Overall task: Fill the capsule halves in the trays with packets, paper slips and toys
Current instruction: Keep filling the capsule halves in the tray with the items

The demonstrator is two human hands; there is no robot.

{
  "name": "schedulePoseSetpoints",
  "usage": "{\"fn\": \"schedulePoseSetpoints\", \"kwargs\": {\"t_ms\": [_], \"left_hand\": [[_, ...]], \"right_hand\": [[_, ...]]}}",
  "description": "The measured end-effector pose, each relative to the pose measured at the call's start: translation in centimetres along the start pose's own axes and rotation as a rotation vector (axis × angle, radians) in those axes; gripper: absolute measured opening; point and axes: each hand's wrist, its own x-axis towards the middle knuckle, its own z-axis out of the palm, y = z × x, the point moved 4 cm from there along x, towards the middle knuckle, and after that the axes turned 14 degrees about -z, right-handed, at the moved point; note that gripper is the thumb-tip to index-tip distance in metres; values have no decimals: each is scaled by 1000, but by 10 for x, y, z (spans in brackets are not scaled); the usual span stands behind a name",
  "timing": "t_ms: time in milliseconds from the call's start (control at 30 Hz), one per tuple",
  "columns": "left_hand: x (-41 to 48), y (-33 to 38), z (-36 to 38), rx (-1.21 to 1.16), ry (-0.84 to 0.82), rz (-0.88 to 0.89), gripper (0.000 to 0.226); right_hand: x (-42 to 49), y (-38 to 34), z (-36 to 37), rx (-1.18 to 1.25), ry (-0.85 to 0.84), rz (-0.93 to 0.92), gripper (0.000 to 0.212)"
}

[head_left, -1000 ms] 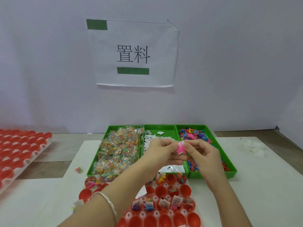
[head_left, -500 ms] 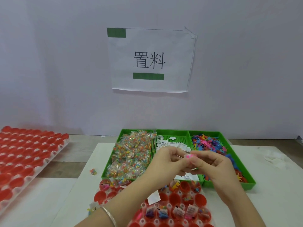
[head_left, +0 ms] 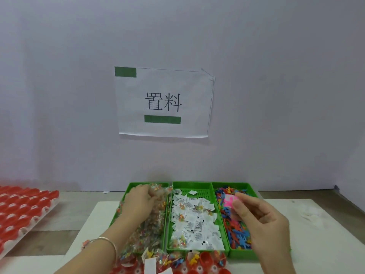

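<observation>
Nearest, between the wrists, red capsule halves (head_left: pixel 205 259) hold packets and slips. The right hand (head_left: pixel 264 226) pinches a pink toy (head_left: pixel 229 201) above the toy tray (head_left: pixel 241 254). The left hand (head_left: pixel 140 201) digs curled fingers into the packets (head_left: pixel 148 234); whether it grips one, I cannot tell. Paper slips (head_left: pixel 195 224) lie between the hands.

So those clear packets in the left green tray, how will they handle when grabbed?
Probably floppy and crinkly: the packets lie heaped and crumpled in the left tray. Likely light: thin clear film around tiny coloured bits. The film looks glossy, so where the left hand digs in, several may slip or come up together.
</observation>
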Motion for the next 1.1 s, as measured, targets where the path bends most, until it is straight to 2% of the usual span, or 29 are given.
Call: {"fn": "schedulePoseSetpoints", "kwargs": {"t_ms": [100, 200, 267, 367, 467, 567, 633, 700, 800, 933, 1033, 1100], "left_hand": [[-9, -6, -9, -263, 12, -25, 9], [-26, -6, -20, -477, -65, 4, 11], [-35, -4, -25, -443, -51, 53, 12], [-39, -7, -33, -209, 46, 105, 21], [-40, -16, -35, -61, 31, 81, 25], [-52, -22, -42, -137, 25, 47, 21], [-69, -21, -51, -394, -34, 4, 17], [-95, -12, -59, -610, -193, 15, 7], [-135, 5, -68, -639, -305, 127, 4], [-166, 20, -81, -624, -336, 230, 10], [-174, 21, -85, -740, -397, 223, 15], [-174, 17, -84, -856, -441, 156, 15]], "right_hand": [[0, -6, -3, -10, -4, -6, 19], [-4, -5, 3, 76, -59, 69, 23], [-8, -5, 11, 96, -114, 98, 23], [-15, -9, 20, 127, -142, 106, 20], [-20, -14, 25, 148, -161, 97, 17], [-26, -16, 30, 155, -208, 108, 15], [-31, -16, 36, 156, -260, 142, 16], [-36, -17, 44, 162, -328, 174, 24], [-43, -19, 52, 191, -375, 203, 37], [-50, -22, 58, 237, -410, 218, 30], [-54, -27, 61, 231, -443, 208, 29], [-56, -28, 61, 216, -453, 208, 30]]}}
